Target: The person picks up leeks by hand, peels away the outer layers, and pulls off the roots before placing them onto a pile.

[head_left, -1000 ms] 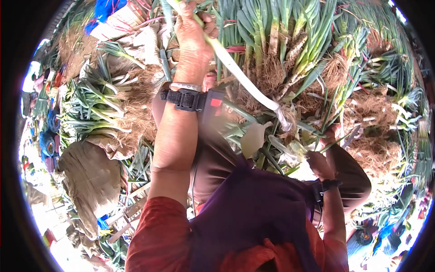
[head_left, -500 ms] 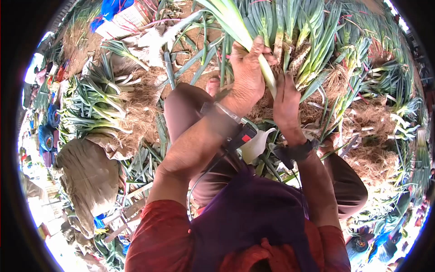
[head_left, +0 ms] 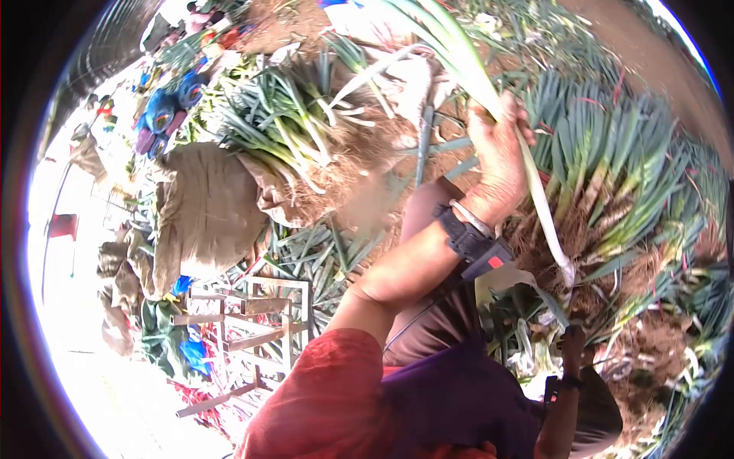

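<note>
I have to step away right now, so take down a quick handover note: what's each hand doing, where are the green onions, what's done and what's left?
Left hand: closed round one green onion, held high, leaves up and white shank hanging down.
Right hand: low, close to the body; too blurred to tell whether it holds anything.
Onions: a big heap lies ahead on the right, and a second heap is on the left by the brown sack.
Done: the held stalk's shank looks clean and white.
Left: both heaps show rooty, earthy ends, so probably most of them.
</note>
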Demonstrator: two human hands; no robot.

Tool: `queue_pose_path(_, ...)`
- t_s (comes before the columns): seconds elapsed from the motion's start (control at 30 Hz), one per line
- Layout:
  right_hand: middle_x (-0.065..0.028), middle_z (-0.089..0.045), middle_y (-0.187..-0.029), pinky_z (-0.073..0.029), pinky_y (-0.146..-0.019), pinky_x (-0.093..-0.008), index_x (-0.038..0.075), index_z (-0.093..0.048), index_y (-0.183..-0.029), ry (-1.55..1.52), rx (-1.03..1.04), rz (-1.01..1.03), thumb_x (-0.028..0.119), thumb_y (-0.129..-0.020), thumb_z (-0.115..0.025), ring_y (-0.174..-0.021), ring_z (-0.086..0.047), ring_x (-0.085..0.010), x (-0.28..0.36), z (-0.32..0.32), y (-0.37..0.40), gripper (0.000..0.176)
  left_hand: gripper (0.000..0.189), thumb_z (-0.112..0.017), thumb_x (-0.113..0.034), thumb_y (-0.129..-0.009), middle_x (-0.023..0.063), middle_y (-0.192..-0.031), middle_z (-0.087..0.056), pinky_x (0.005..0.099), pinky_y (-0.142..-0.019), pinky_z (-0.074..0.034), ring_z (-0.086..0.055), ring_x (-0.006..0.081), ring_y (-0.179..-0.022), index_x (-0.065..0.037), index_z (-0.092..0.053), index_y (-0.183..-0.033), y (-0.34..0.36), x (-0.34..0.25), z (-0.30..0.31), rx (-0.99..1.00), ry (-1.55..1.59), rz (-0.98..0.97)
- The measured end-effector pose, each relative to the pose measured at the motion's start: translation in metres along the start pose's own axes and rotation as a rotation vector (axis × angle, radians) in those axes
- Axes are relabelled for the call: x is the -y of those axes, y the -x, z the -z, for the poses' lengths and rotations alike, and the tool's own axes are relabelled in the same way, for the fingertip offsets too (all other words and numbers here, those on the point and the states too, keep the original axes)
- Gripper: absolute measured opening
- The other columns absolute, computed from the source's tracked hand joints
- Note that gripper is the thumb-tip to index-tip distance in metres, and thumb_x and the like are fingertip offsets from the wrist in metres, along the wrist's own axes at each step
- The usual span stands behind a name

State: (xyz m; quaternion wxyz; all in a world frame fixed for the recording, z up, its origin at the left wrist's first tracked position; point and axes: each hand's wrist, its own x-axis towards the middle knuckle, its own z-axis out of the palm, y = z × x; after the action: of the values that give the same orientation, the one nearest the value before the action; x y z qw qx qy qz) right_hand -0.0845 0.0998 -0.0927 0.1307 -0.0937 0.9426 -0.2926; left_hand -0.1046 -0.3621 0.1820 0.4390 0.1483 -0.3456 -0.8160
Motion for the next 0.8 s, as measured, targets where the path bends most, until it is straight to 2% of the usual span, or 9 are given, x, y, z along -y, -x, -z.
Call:
queue_pose_path(0.2,-0.0124,-0.062,-0.076,-0.051,-0.052,-0.0346,-0.004,-0.059,-0.087,-0.239,0.221,-0.221,0.013,-0.090,-0.054,-0.060,-0.064,-0.0205,0.036,0.003,-0.032,0.017,0.021,-0.057,-0.020,-0.096,0.0040,-0.069,-0.055,0.0269,-0.045,-0.048,-0.052,0.0116,-0.050,-0.006,-0.043,-0.096,-0.136,-0.126,0.082,-0.114,-0.210,-0.521)
queue_pose_path(0.27,-0.0107,-0.061,-0.078,-0.049,-0.055,-0.0336,-0.003,-0.059,-0.086,-0.239,0.218,-0.208,0.012,-0.089,-0.055,-0.064,-0.062,-0.0173,0.052,0.007,-0.033,0.016,0.019,-0.058,-0.018,-0.095,0.0058,-0.071,-0.058,0.0300,-0.048,-0.048,-0.055,0.0148,-0.055,-0.002,-0.050,-0.089,-0.185,-0.176,0.130,-0.108,-0.318,-0.483)
queue_pose_path(0.37,-0.0011,-0.049,-0.073,-0.039,-0.053,-0.0281,0.003,-0.056,-0.083,-0.310,0.227,-0.065,0.013,-0.090,-0.055,-0.063,-0.041,-0.0082,0.027,0.001,-0.043,0.012,0.016,-0.056,-0.015,-0.093,0.0062,-0.088,-0.057,0.0301,-0.062,-0.047,-0.054,0.0157,-0.073,-0.002,-0.050,-0.101,-0.245,-0.247,0.206,-0.225,-0.577,-0.393)
queue_pose_path(0.43,-0.0012,-0.051,-0.073,-0.041,-0.052,-0.0274,0.003,-0.057,-0.087,-0.332,0.134,-0.086,0.013,-0.091,-0.056,-0.061,-0.045,-0.0084,0.032,0.014,-0.044,0.012,0.020,-0.056,-0.013,-0.092,0.0064,-0.099,-0.056,0.0301,-0.071,-0.045,-0.054,0.0163,-0.084,-0.002,-0.050,-0.108,-0.284,-0.260,0.235,-0.260,-0.691,-0.265)
queue_pose_path(0.57,-0.0016,-0.055,-0.074,-0.045,-0.050,-0.0259,0.002,-0.061,-0.094,-0.487,-0.091,-0.125,0.015,-0.093,-0.056,-0.058,-0.052,-0.0087,0.060,0.026,-0.070,0.013,0.034,-0.054,-0.008,-0.091,0.0069,-0.122,-0.054,0.0302,-0.090,-0.043,-0.053,0.0175,-0.108,-0.003,-0.051,-0.124,-0.310,-0.187,0.213,-0.136,-0.744,-0.031)
queue_pose_path(0.63,-0.0036,-0.059,-0.076,-0.048,-0.050,-0.0264,0.001,-0.062,-0.101,-0.440,-0.127,-0.131,0.017,-0.094,-0.057,-0.059,-0.057,-0.0105,0.045,0.020,-0.093,0.018,0.042,-0.053,-0.006,-0.090,0.0072,-0.133,-0.053,0.0302,-0.099,-0.042,-0.052,0.0181,-0.120,-0.003,-0.051,-0.132,-0.280,-0.109,0.169,0.336,-0.901,0.047)
queue_pose_path(0.67,-0.0056,-0.061,-0.078,-0.051,-0.051,-0.0272,0.000,-0.062,-0.107,-0.379,-0.131,-0.135,0.018,-0.095,-0.057,-0.061,-0.061,-0.0121,0.030,0.015,-0.106,0.022,0.040,-0.047,-0.012,-0.093,0.0067,-0.134,-0.052,0.0321,-0.102,-0.040,-0.051,0.0180,-0.122,-0.005,-0.051,-0.132,-0.223,-0.068,0.140,0.945,-1.370,-0.554)
queue_pose_path(0.77,-0.0077,-0.064,-0.088,-0.055,-0.061,-0.0304,-0.001,-0.057,-0.113,-0.680,-0.160,-0.163,0.019,-0.095,-0.056,-0.071,-0.062,-0.0140,0.065,0.019,-0.115,0.027,0.035,-0.054,-0.010,-0.088,0.0077,-0.126,-0.058,0.0335,-0.102,-0.040,-0.052,0.0214,-0.119,-0.007,-0.060,-0.122,-0.088,0.046,0.017,0.532,-0.629,0.380)
queue_pose_path(0.8,-0.0075,-0.063,-0.088,-0.054,-0.062,-0.0314,-0.001,-0.057,-0.112,-0.730,-0.156,-0.172,0.018,-0.094,-0.058,-0.073,-0.062,-0.0150,0.058,0.010,-0.121,0.027,0.034,-0.058,-0.018,-0.088,0.0069,-0.125,-0.059,0.0356,-0.103,-0.039,-0.053,0.0224,-0.117,-0.008,-0.061,-0.120,-0.064,0.070,0.011,0.976,-0.684,0.077)
